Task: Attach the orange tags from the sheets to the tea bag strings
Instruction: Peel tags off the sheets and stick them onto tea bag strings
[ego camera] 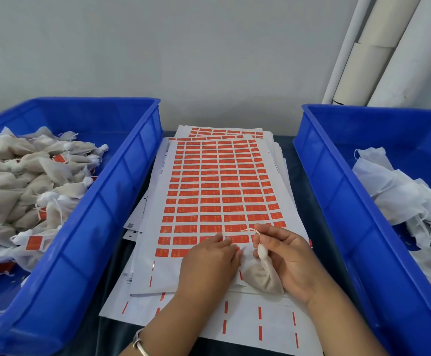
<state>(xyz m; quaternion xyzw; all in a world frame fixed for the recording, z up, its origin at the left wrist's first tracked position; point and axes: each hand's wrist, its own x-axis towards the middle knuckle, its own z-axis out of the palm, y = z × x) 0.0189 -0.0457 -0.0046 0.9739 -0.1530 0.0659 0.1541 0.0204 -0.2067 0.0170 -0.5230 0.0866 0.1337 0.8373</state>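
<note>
A sheet of orange tags (219, 186) lies on top of a stack of sheets between two blue bins. My left hand (209, 260) rests on the sheet's near rows, its fingertips on an orange tag (235, 240) at the peeled edge. My right hand (286, 255) holds a beige tea bag (263, 276) by its tied white neck. The thumb and forefinger pinch the white string (251, 230), which loops up over the sheet. The bag's body lies on the paper between both hands.
The blue bin on the left (122, 191) holds several tea bags with orange tags attached. Another blue bin on the right (337, 191) holds several white bags without tags. Used sheets with leftover orange strips (260, 322) lie nearest me. White tubes (379, 47) lean against the wall.
</note>
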